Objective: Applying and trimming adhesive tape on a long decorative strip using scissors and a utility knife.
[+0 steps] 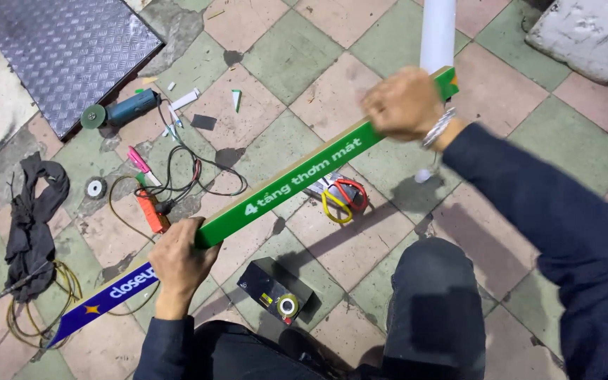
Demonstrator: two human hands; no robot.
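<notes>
Head view, looking straight down: both hands are on a long, flat green-and-blue printed strip [286, 184], held above the tiled floor [297, 56]. The left hand [179, 262] is wrapped shut around the strip near where green gives way to blue, at about seven o'clock in the frame. The right hand [404, 104], a silver bracelet [439, 128] on its wrist, is fisted over the strip close to its far green end, at about one o'clock.

The strip's long axis runs on a diagonal from eight o'clock up to one o'clock. The blue tail pokes out past the left hand toward the lower left; only a short green tip shows beyond the right hand. So the left hand sits nearer the body, the right farther out, with most of the green length spanning between them.

Just behind the right hand, a white tube [437, 32] stands up toward twelve o'clock. Down on the floor: an angle grinder [122, 110] at ten o'clock, an orange-handled tool among black cable [153, 211] at nine, a dark rag [31, 211] at far left, a small black box with a roll of tape on it [276, 290] at six, and red and yellow looped wires [340, 197] under the strip's middle.
</notes>
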